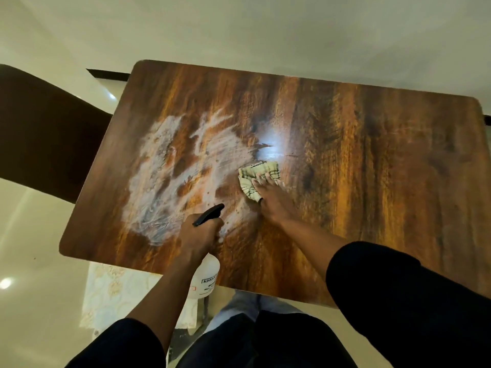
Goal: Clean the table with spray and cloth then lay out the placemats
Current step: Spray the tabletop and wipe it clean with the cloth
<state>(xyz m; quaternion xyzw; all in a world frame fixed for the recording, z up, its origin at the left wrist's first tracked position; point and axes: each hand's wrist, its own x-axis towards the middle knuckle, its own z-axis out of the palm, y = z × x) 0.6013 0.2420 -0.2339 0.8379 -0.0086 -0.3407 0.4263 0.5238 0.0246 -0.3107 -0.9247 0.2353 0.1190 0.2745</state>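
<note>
A wooden table (372, 160) fills the view, with a wide patch of white foamy spray (170, 171) smeared over its left half. My left hand (198, 236) grips a white spray bottle (206, 277) by its black trigger head, held over the table's near edge. My right hand (273, 200) presses flat on a beige checked cloth (259, 172) at the right edge of the wet patch. A pale patterned placemat (119, 293) lies below the table's near left corner, on something I cannot make out.
A dark brown chair (45, 128) stands at the table's left side. Glossy pale floor tiles (32, 261) surround the table. A dark skirting strip (109, 74) runs along the wall behind the far left corner.
</note>
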